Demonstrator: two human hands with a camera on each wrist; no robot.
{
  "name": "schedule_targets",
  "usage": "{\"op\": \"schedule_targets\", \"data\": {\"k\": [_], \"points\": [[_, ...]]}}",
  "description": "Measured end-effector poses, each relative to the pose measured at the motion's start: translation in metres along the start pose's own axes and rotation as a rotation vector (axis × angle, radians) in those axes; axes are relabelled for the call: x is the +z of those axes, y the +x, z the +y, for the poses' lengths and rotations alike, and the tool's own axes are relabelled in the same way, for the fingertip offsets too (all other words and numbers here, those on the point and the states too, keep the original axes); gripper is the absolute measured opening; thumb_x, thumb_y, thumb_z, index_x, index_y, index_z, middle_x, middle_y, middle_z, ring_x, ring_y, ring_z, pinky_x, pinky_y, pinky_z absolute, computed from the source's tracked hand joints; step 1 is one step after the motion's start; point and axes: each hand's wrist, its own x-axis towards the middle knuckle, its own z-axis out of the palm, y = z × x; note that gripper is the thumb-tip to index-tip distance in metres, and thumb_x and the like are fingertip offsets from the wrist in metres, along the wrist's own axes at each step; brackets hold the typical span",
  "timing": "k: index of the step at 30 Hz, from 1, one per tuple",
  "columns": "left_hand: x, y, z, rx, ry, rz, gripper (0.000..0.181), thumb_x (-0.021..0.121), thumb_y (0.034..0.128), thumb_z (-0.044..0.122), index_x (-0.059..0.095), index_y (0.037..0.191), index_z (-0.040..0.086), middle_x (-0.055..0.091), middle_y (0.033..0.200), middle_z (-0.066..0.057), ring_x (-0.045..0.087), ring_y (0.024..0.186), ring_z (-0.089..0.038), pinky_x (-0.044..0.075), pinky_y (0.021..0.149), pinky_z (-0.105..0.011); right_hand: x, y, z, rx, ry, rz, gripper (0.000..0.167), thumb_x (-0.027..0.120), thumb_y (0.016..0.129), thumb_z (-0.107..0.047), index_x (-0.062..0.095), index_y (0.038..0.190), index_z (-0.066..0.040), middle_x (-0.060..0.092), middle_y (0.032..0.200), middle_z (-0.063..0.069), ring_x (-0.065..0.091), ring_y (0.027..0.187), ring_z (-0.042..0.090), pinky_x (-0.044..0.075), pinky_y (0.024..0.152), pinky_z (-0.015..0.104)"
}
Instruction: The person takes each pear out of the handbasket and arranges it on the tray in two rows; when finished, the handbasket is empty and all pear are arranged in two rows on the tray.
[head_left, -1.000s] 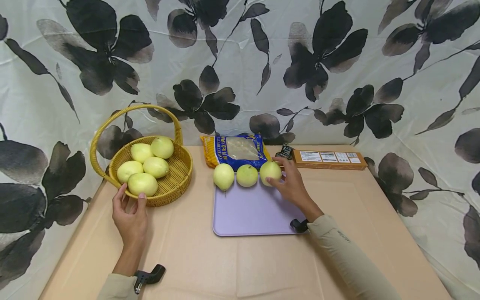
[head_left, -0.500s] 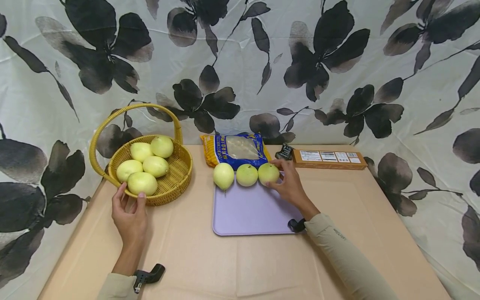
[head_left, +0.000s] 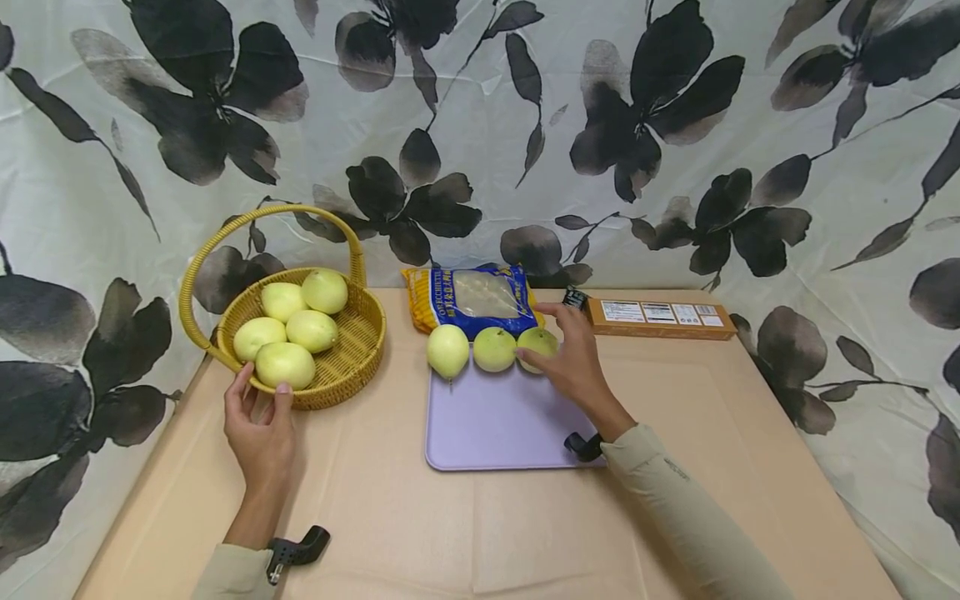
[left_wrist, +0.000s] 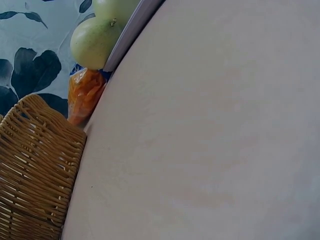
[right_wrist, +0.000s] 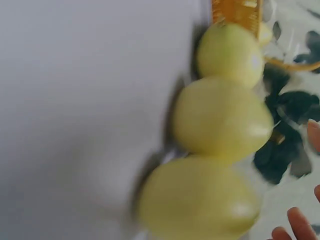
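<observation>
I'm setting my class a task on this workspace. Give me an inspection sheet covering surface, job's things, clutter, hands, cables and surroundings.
Surface: beige table, faint creases; lilac tray on it.
Job's things: yellow basket with five pale green fruits; three more fruits in a row along the tray's far edge.
Clutter: blue-and-orange packet, small black packet and brown box behind the row.
Hands: left hand touches the basket's near side, exact hold unclear; right hand open at the row's rightmost fruit.
Cables: nothing seen.
Surroundings: floral sheet behind the table; black devices at both wrists.
</observation>
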Motion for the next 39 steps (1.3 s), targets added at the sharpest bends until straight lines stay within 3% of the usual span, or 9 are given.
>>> {"op": "schedule_targets", "data": {"k": [9, 13, 18, 24, 28, 34, 39], "points": [[0.001, -0.002, -0.001, 0.001, 0.013, 0.004, 0.059, 0.065, 0.1053, 0.019, 0.044, 0.161, 0.020, 0.038, 0.168, -0.005, 0.042, 0.152, -0.029, 0.045, 0.124, -0.049, 0.029, 0.012, -0.050, -0.120, 0.099, -0.047, 0.064, 0.095, 0.082, -0.026, 0.067, 0.139, -0.020, 0.060, 0.141, 0.006, 0.055, 0.135, 0.027, 0.050, 0.117, 0.053], [0.001, -0.003, -0.001, 0.002, 0.016, 0.008, 0.059, 0.065, 0.1054, 0.019, 0.044, 0.161, 0.020, 0.038, 0.167, -0.006, 0.042, 0.152, -0.030, 0.045, 0.124, -0.047, 0.052, 0.020, -0.066, -0.188, 0.135, -0.097, 0.064, 0.095, 0.082, -0.027, 0.066, 0.139, -0.017, 0.062, 0.140, 0.005, 0.056, 0.135, 0.024, 0.053, 0.116, 0.048], [0.001, -0.003, 0.000, 0.005, 0.016, 0.008, 0.059, 0.065, 0.1057, 0.019, 0.043, 0.161, 0.020, 0.038, 0.167, -0.006, 0.042, 0.152, -0.030, 0.045, 0.124, -0.047, 0.084, 0.028, -0.088, -0.219, 0.219, -0.169, 0.063, 0.093, 0.084, -0.028, 0.065, 0.139, -0.016, 0.061, 0.137, 0.006, 0.058, 0.133, 0.022, 0.055, 0.114, 0.047], [0.001, -0.002, 0.000, 0.006, 0.017, 0.006, 0.059, 0.065, 0.1054, 0.018, 0.044, 0.161, 0.021, 0.037, 0.168, -0.004, 0.042, 0.152, -0.030, 0.046, 0.124, -0.045, 0.126, 0.033, -0.114, -0.270, 0.318, -0.284, 0.058, 0.091, 0.087, -0.028, 0.066, 0.138, -0.018, 0.067, 0.135, 0.002, 0.064, 0.127, 0.016, 0.058, 0.110, 0.035], [0.001, -0.002, 0.000, 0.007, 0.014, 0.007, 0.059, 0.066, 0.1051, 0.018, 0.044, 0.160, 0.022, 0.038, 0.168, -0.004, 0.042, 0.152, -0.030, 0.046, 0.123, -0.048, 0.154, 0.034, -0.128, -0.299, 0.319, -0.387, 0.056, 0.087, 0.090, -0.031, 0.066, 0.140, -0.020, 0.070, 0.139, -0.001, 0.065, 0.130, 0.012, 0.057, 0.110, 0.030], [0.002, 0.000, -0.001, 0.010, 0.023, 0.006, 0.060, 0.064, 0.1056, 0.018, 0.043, 0.161, 0.020, 0.038, 0.168, -0.006, 0.042, 0.153, -0.031, 0.045, 0.123, -0.051, 0.191, 0.039, -0.149, -0.322, 0.314, -0.497, 0.053, 0.085, 0.093, -0.027, 0.065, 0.140, -0.015, 0.070, 0.140, 0.007, 0.068, 0.130, 0.023, 0.056, 0.108, 0.025], [0.002, -0.001, 0.000, 0.010, 0.040, 0.005, 0.060, 0.064, 0.1062, 0.018, 0.042, 0.162, 0.018, 0.038, 0.168, -0.006, 0.043, 0.153, -0.032, 0.045, 0.123, -0.051, 0.218, 0.045, -0.165, -0.330, 0.221, -0.570, 0.050, 0.083, 0.094, -0.030, 0.066, 0.140, -0.016, 0.071, 0.140, 0.006, 0.072, 0.124, 0.020, 0.059, 0.102, 0.022]]}}
